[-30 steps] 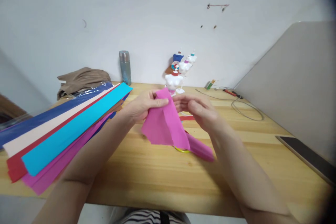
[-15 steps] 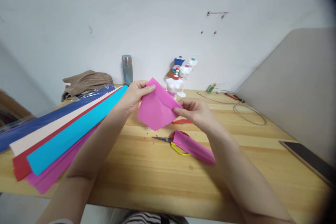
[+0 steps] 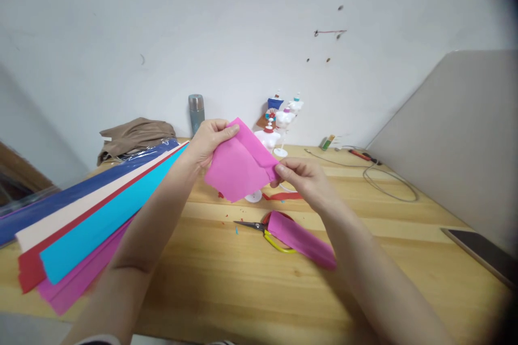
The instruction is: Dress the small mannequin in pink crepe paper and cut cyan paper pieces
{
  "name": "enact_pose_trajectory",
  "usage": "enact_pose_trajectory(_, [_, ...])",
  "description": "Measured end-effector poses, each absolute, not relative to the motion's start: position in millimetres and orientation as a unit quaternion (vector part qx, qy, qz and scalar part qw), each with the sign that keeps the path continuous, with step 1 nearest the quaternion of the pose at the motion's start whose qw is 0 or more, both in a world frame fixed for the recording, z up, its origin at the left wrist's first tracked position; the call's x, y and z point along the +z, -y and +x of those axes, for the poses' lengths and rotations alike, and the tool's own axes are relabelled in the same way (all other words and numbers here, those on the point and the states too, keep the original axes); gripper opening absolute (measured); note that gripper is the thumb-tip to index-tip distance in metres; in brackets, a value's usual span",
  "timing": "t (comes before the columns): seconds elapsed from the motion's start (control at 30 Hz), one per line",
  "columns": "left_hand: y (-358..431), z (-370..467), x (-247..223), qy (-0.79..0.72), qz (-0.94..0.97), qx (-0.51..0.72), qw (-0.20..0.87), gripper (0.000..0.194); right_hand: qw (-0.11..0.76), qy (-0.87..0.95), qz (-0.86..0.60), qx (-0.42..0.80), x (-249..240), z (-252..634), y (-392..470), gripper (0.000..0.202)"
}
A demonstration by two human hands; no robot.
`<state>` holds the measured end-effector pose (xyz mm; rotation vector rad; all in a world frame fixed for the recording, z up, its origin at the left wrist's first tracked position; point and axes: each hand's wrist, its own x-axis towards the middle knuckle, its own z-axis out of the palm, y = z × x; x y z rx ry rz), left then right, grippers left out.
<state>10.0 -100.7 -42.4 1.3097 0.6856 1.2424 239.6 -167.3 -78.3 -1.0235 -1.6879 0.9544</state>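
Over wooden table (image 3: 218, 275), before wall (image 3: 226, 38), pink sheet (image 3: 237, 167).

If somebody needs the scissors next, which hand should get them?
Probably the right hand: it's nearer the scissors, whose yellow handle lies toward its side. The left hand, farther off, could perhaps hold the pink paper alone; both pinch it now.

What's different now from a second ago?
The right hand, open beside the pink sheet before, now pinches its lower right corner. The sheet has moved up and leftward, stretched between both hands, uncovering the blades of the scissors. The left hand kept hold; the pink strip stayed across the scissors' handles.
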Motion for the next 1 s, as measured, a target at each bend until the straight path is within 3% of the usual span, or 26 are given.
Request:
enact_pose_trajectory(0.23, [105.6, 6.8, -48.2, -0.305, 0.578, 0.525, 0.546, 0.054, 0.404, 0.705, -0.416, 0.407, -79.2, 242.8, 166.0, 0.042])
enact_pose_trajectory(0.37, [105.1, 4.3, -50.8, -0.307, 0.579, 0.534, 0.535, 0.040, 0.394, 0.686, -0.411, 0.453, -79.4, 243.4, 166.1, 0.038])
enact_pose_trajectory(0.53, [106.0, 2.1, -51.2, -0.328, 0.601, 0.539, 0.490, 0.026, 0.411, 0.661, -0.415, 0.472, -82.3, 239.5, 164.0, 0.028])
enact_pose_trajectory(0.7, [105.9, 3.1, -50.2, -0.336, 0.610, 0.545, 0.467, 0.023, 0.454, 0.645, -0.433, 0.437, -87.1, 237.3, 160.7, 0.031])
enact_pose_trajectory(1.0, [103.0, 4.0, -57.3, -0.354, 0.594, 0.541, 0.478, 0.033, 0.467, 0.672, -0.433, 0.377, -84.6, 237.0, 162.7, 0.034])
